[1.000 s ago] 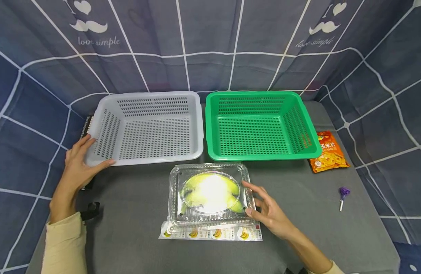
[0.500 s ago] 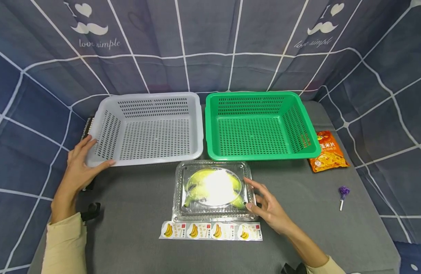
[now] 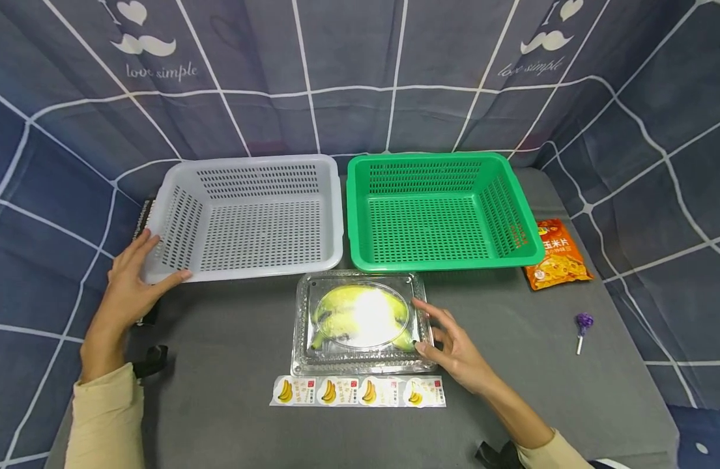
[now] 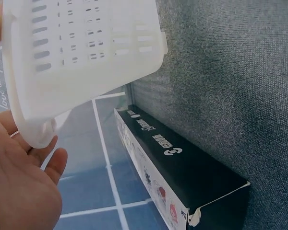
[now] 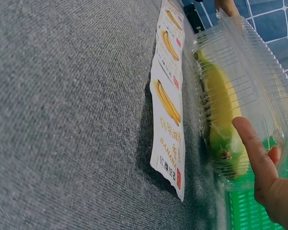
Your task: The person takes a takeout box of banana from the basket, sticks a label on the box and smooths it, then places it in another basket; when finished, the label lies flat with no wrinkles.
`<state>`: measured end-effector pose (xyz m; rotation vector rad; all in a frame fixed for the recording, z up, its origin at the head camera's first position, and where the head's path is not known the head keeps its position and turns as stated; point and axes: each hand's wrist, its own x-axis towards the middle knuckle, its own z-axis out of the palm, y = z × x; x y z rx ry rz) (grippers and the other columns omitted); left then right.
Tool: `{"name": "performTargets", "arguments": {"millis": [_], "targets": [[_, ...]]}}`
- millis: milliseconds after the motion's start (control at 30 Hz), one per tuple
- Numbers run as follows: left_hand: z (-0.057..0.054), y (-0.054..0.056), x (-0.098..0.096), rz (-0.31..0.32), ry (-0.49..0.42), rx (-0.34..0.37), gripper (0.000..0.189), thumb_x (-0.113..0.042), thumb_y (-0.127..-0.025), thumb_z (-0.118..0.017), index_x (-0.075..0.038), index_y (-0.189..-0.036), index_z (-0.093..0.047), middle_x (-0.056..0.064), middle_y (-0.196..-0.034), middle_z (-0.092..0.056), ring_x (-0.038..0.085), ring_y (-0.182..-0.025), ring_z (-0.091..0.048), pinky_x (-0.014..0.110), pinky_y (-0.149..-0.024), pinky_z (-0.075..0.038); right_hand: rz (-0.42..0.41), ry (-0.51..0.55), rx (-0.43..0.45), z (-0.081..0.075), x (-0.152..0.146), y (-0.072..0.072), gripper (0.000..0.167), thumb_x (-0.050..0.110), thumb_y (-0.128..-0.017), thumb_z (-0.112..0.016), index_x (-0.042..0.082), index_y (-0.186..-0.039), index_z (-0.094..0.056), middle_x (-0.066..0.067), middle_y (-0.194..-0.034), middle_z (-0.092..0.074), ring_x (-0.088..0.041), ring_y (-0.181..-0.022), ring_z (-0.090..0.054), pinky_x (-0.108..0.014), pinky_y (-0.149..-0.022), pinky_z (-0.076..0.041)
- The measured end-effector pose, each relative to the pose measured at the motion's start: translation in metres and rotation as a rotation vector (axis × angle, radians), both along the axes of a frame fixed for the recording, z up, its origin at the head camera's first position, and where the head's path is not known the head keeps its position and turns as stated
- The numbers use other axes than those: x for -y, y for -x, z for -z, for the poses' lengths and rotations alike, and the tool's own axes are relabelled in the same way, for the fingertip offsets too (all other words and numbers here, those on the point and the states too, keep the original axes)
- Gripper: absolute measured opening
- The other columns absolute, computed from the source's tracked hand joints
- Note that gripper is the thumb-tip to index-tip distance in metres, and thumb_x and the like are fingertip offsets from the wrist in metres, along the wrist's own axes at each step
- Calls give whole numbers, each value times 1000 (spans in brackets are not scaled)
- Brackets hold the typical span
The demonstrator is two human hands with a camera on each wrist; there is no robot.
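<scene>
In the head view my left hand (image 3: 128, 280) grips the near left corner of a pale grey plastic basket (image 3: 248, 268). The left wrist view shows fingers (image 4: 56, 165) curled beneath the rim of this basket (image 4: 81, 81). My right hand (image 3: 456, 352) holds the right side of a clear plastic clamshell box (image 3: 303, 355), its thumb and index finger spread along that edge. Bananas (image 3: 336, 322) lie inside, partly hidden by glare on the lid. In the right wrist view the thumb (image 5: 252, 141) lies against the box wall, beside a banana (image 5: 221, 100).
A green basket (image 3: 447, 265) stands right of the grey one, behind the box. Banana stickers (image 3: 358, 391) lie in a strip before the box. At right are an orange snack bag (image 3: 559, 257) and a purple lollipop (image 3: 584, 322). A black box (image 4: 182, 163) sits left of the grey basket.
My right hand has slid the clamshell box away from me, toward the baskets, and straightened it. The sticker strip, partly covered before, now shows fully. My left hand stays on the grey basket.
</scene>
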<state>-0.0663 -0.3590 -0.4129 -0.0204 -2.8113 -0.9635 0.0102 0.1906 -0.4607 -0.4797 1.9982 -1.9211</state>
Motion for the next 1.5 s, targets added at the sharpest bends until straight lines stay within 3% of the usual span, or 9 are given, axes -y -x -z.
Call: {"name": "performTargets", "arguments": {"millis": [300, 567, 767, 867, 1067, 1167, 1300, 1400, 1500], "targets": [[-5, -7, -5, 13, 37, -49, 83, -26, -81, -81, 0, -148, -39, 26, -158, -23, 49, -146, -12, 70, -96, -9, 5, 0, 6, 0, 3, 4, 67, -2, -94, -58, 7, -153, -28, -21, -143, -25, -46, -113, -49, -30, -71, -56], [-4, -10, -6, 11, 63, -30, 90, -26, -75, -86, -1, -148, -39, 27, -158, -22, 54, -141, -16, 66, -93, -10, 12, 7, 20, -1, 2, 8, 69, -3, -93, -60, 6, -153, -29, -18, -142, -26, -28, -99, -55, -27, -67, -53], [-4, -7, -7, 8, 70, -11, 88, -31, -78, -83, -1, -148, -38, 24, -160, -18, 53, -142, -15, 66, -91, -11, 12, 9, -9, -2, 1, 12, 68, -4, -92, -60, 4, -152, -30, -19, -143, -26, -39, -113, -52, -27, -70, -54], [-4, -11, -11, 18, 76, -27, 87, -32, -80, -81, -1, -148, -37, 26, -159, -19, 53, -143, -14, 68, -92, -10, 5, -1, -6, -2, 0, 12, 68, -3, -92, -60, 4, -152, -29, -20, -144, -25, -38, -110, -53, -27, -67, -53], [-9, -40, -38, 86, 53, -199, 89, -53, -74, -80, -5, -143, -49, 27, -148, -38, 53, -133, -30, 63, -90, -16, -11, -12, 18, 0, -2, 10, 69, -2, -93, -60, 7, -153, -28, -21, -140, -24, -18, -90, -58, -28, -58, -51], [-9, -58, -59, 164, 18, -289, 86, -61, -71, -77, -8, -136, -58, 22, -136, -53, 29, -131, -42, 45, -97, -22, -11, -37, 14, 0, -3, 9, 69, -1, -93, -60, 10, -154, -29, -21, -141, -24, -13, -85, -59, -30, -55, -52], [-1, -82, -86, 288, -31, -250, 80, -34, -61, -92, -8, -131, -63, 14, -124, -63, -4, -123, -43, 23, -101, -25, -6, -81, -18, -1, -2, 10, 69, 0, -93, -61, 11, -153, -30, -20, -139, -27, -9, -76, -55, -32, -55, -52], [12, -96, -100, 361, -52, -146, 86, -13, -52, -95, -11, -131, -62, 5, -122, -64, -6, -120, -46, 20, -102, -26, 3, -98, -25, -2, -2, 11, 69, 0, -93, -62, 12, -153, -31, -19, -139, -28, -8, -76, -50, -32, -56, -54], [28, -105, -108, 410, -84, -65, 83, -18, -54, -95, -13, -131, -63, -2, -122, -63, -4, -119, -48, 15, -100, -29, 13, -101, -22, -2, -3, 10, 69, -1, -92, -63, 12, -153, -32, -17, -139, -29, -8, -82, -46, -30, -56, -54]]}}
